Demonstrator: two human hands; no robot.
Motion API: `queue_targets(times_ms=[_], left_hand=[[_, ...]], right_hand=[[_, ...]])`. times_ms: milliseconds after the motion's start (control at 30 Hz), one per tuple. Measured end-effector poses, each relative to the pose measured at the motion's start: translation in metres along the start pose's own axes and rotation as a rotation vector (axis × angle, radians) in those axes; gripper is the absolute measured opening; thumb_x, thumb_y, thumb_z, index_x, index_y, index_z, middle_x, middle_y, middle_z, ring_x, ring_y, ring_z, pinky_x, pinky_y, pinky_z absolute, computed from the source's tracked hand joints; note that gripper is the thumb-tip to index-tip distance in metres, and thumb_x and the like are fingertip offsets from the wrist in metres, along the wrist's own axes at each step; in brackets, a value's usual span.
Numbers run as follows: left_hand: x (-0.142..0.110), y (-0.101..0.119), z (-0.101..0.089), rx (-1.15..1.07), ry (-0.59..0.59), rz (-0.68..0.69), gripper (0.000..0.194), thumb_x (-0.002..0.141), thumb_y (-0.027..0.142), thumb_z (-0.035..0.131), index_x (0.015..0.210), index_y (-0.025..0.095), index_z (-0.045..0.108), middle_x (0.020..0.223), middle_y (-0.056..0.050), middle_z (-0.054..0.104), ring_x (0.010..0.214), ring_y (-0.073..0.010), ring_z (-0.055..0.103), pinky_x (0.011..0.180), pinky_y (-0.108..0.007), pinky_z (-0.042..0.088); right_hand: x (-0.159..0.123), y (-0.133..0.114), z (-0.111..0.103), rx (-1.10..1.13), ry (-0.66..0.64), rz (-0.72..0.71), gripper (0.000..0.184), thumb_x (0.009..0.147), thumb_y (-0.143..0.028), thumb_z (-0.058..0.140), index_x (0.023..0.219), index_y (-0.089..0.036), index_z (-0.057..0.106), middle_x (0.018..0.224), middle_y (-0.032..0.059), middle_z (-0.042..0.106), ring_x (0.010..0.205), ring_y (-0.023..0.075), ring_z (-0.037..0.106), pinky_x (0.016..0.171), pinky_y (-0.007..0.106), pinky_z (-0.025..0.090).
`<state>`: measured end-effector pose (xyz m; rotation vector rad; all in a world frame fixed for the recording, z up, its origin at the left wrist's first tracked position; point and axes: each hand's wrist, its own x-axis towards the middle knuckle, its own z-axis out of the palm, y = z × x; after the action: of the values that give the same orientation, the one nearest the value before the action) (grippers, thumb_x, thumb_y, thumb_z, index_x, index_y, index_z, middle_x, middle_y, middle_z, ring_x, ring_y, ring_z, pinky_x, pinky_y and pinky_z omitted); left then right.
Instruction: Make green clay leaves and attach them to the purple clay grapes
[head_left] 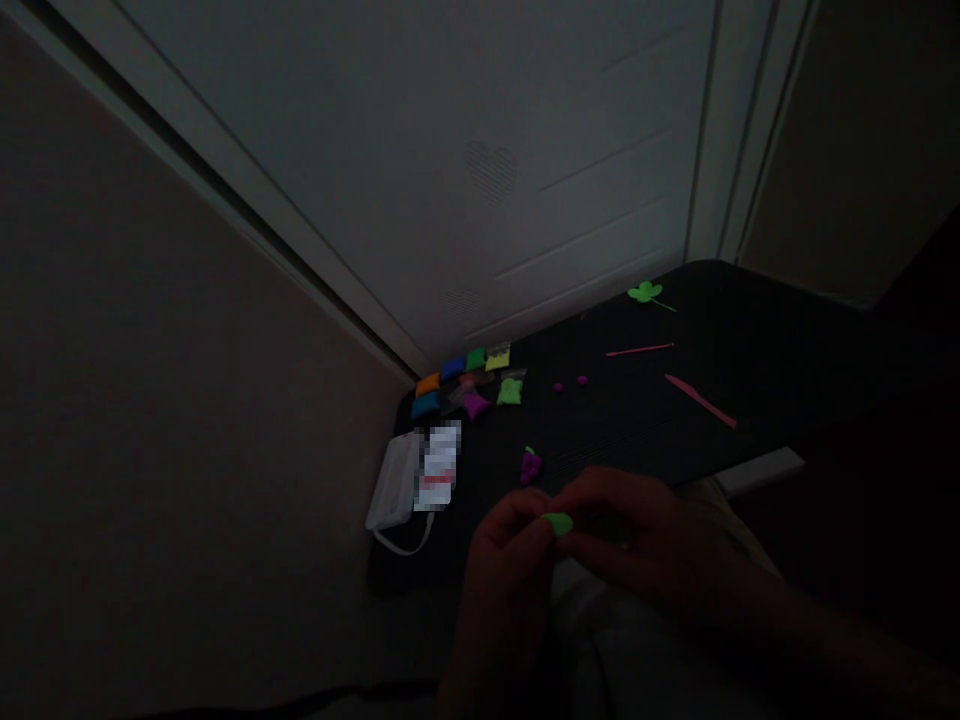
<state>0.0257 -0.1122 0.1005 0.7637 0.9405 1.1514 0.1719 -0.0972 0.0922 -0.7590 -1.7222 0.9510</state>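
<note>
A flattened piece of light green modelling clay is pinched between my two hands, above the near edge of the dark table. My left hand closes thumb and fingers on its left side. From the right, my right hand grips it with thumb and fingertips. Just beyond my hands lies a purple clay grape bunch with a small green tip. Farther back are two small purple clay balls. The light is dim, so finger detail is hard to make out.
Several colored clay packets lie at the back left, near a white case and a printed packet. Toward the right are a pink knife tool, a thin pink stick and a green clay clover. A white door stands behind.
</note>
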Motion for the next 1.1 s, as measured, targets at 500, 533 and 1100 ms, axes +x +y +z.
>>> queue_targets(times_ms=[500,533,1100], left_hand=[[0.002,-0.005,-0.009,-0.048,-0.030,-0.006,0.015,0.060,0.026,0.069,0.065,0.016,0.058,0.069,0.001,0.053,0.067,-0.0130,0.052,0.065,-0.029,0.042],[0.002,-0.004,-0.009,-0.049,-0.040,-0.007,0.015,0.060,0.025,0.069,0.065,0.016,0.058,0.068,0.001,0.053,0.066,-0.0123,0.051,0.065,-0.028,0.041],[0.002,-0.007,-0.014,-0.069,-0.042,-0.001,0.011,0.061,0.022,0.068,0.066,0.015,0.061,0.068,0.002,0.053,0.066,-0.0110,0.050,0.065,-0.026,0.039]], right_hand=[[0.004,-0.005,0.003,-0.133,-0.043,-0.067,0.020,0.075,-0.017,0.058,0.094,-0.021,0.058,0.081,0.0007,0.066,0.068,0.0107,0.062,0.062,0.020,0.048],[0.004,-0.005,0.003,-0.141,-0.053,-0.066,0.020,0.074,-0.017,0.059,0.094,-0.021,0.059,0.081,0.0005,0.066,0.068,0.0105,0.062,0.062,0.020,0.048],[0.000,0.001,0.006,-0.155,-0.070,-0.062,0.024,0.073,-0.016,0.062,0.096,-0.021,0.058,0.086,-0.0008,0.066,0.073,0.0090,0.062,0.064,0.016,0.047]])
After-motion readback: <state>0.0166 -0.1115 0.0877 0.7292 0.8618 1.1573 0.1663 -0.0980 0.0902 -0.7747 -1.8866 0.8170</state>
